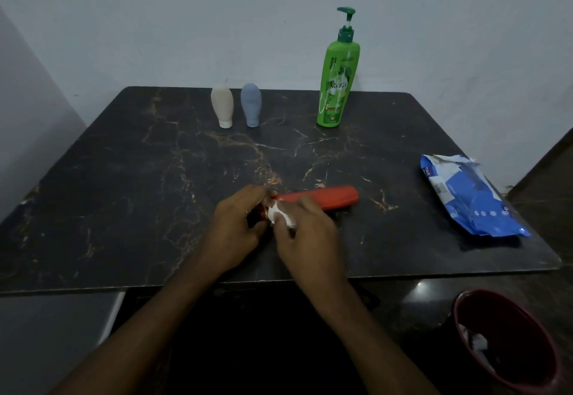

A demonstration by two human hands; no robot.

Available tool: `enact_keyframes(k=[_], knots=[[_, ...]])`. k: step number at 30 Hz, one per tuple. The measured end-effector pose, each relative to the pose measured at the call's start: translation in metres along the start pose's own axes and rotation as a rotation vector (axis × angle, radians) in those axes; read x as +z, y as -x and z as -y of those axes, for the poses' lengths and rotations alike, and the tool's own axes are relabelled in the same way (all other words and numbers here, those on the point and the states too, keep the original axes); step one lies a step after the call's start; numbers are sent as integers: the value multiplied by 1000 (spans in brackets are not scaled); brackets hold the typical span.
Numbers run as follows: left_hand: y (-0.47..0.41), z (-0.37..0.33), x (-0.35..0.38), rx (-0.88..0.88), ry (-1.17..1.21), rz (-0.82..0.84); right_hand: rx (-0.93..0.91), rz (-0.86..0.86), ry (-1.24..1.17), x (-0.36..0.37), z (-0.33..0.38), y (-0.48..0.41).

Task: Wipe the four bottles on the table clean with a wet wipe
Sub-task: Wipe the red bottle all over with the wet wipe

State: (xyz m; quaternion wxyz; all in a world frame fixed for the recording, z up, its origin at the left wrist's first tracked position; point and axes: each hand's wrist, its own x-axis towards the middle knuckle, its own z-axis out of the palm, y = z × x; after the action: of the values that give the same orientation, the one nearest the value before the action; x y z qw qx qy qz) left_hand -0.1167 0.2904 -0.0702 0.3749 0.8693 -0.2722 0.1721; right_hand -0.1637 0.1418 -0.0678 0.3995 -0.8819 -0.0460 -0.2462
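lying sideways, red bottle: left hand gripping its cap end, right hand pinching wipe

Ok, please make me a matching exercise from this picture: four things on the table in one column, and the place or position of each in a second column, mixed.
1. red bottle
2. green pump bottle
3. wipes pack
4. beige bottle

a. upright at the far edge, right of centre
b. flat near the right edge of the table
c. horizontal, cap end gripped by the left hand
d. standing on its cap beside the blue-grey bottle

Pairs: 1-c, 2-a, 3-b, 4-d.
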Motion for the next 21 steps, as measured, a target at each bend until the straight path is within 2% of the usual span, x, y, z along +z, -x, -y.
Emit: enact_keyframes(k=[4,9,11,14,21], knots=[[0,1,-1,-13,24,-17,29,19,-32,-24,-26,-12],[1,3,-2,-41,38,-23,268,-66,50,-73,-88,-34],[0,4,-2,-58,46,-22,295,-82,48,-75,-92,-35],[0,4,-2,-73,50,-22,237,-125,9,-58,-71,-27],[-1,2,-1,-104,109,-32,-37,-37,-121,-3,-11,0]])
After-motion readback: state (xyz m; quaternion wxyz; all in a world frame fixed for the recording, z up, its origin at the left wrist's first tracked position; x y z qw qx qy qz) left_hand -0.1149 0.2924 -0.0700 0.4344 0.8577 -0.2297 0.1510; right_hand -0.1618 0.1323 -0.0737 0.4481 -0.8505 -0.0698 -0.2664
